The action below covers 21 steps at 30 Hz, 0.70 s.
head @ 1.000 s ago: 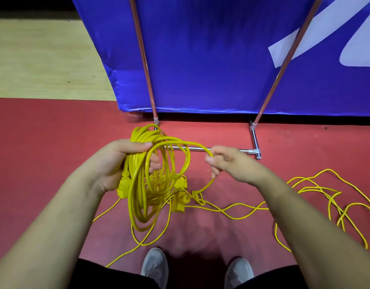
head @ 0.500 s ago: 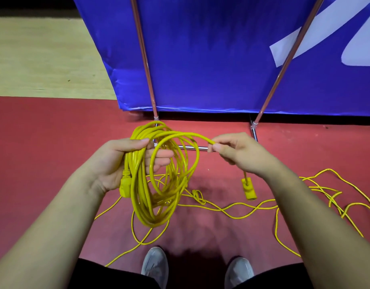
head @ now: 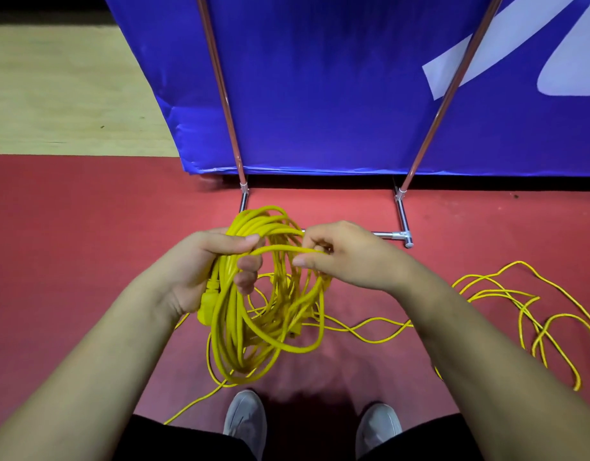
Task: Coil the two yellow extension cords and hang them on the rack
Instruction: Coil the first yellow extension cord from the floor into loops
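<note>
Left hand: the left hand [head: 200, 264] is at the left side of the coil, with thumb and fingers curled around the gathered loops near their top; it grips them as one bundle.
Right hand: the right hand [head: 347, 261] is at the right side of the coil, just beside the left one. Thumb and fingertips are pressed together and pinch one strand, which runs across the top of the coil to the left hand.
Coil: the coil [head: 225, 327] of yellow cord hangs in the air from both hands, above the red floor [head: 87, 244] and near to the person. Its loops are uneven, and some hang lower than the others.
Plug: a yellow plug [head: 204, 307] shows just under the heel of the left hand, against the bundle.
Loose cord: a thinner loose cord [head: 520, 327], also yellow, lies on the floor in open curves to the right, and passes under the coil. Whether it joins the coil I cannot tell.
Rack: the rack [head: 400, 233] stands just beyond the hands; its chrome base bar is on the red floor, and two thin poles rise from it.
Banner: a blue banner [head: 320, 94] with white shapes stands behind the poles.
Far left: a pale wooden floor [head: 54, 94] borders the red one.
Near edge: two grey shoes [head: 245, 417] point to the rack.
</note>
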Available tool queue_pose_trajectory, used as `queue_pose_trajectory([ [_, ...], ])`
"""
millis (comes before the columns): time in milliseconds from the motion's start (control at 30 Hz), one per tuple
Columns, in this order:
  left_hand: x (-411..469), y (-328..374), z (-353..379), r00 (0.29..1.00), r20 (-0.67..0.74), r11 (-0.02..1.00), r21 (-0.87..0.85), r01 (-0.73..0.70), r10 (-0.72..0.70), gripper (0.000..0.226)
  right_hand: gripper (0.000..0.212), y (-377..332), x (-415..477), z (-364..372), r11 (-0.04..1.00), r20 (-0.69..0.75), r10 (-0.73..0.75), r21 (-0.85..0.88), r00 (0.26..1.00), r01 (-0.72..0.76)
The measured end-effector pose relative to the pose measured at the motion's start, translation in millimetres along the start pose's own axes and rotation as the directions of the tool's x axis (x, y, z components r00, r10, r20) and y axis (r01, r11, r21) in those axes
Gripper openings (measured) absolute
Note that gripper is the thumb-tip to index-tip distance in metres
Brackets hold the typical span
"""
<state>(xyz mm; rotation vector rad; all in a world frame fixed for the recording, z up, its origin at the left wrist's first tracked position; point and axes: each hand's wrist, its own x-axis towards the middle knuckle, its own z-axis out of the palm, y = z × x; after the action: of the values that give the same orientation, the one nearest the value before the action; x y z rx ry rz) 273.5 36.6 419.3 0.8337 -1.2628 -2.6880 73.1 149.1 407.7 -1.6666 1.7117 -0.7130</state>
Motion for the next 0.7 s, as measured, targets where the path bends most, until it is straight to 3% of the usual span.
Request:
queue_pose_trajectory([
  [233, -8, 13, -12, 0.996, -0.062, 0.997, -0.006, -0.071, 0.071, 0.025, 0.014, 57, -5, 5, 0.984, 0.188, 0.163, 0.038, 0.969, -0.173],
  [367, -13, 14, -19, 0.99, -0.139, 0.997, 0.074, -0.023, 0.033, 0.044, 0.012, 56, -6, 0, 0.931, 0.015, 0.169, 0.324, 0.985, -0.165],
  [433, -11, 9, -19, 0.989, -0.146, 0.995, 0.093, 0.016, -0.002, 0.045, 0.009, 42, -3, -4, 0.925, -0.043, 0.147, 0.359, 0.988, -0.122],
  [533, -6, 4, -6, 0.993, -0.118, 0.997, 0.069, 0.026, -0.018, 0.01, 0.009, 16, 2, -4, 0.965, -0.074, 0.063, 0.257, 0.995, -0.042],
  [600, -3, 0, -1, 0.991, -0.131, 0.995, 0.085, 0.043, -0.032, 0.019, 0.01, 0, 5, 1, 0.991, -0.094, -0.006, 0.132, 0.996, 0.019],
  [700, -2, -1, 6, 0.998, -0.056, 0.992, 0.125, 0.033, -0.027, 0.005, 0.012, -12, 8, 6, 0.996, -0.19, -0.059, 0.051, 0.98, 0.07],
])
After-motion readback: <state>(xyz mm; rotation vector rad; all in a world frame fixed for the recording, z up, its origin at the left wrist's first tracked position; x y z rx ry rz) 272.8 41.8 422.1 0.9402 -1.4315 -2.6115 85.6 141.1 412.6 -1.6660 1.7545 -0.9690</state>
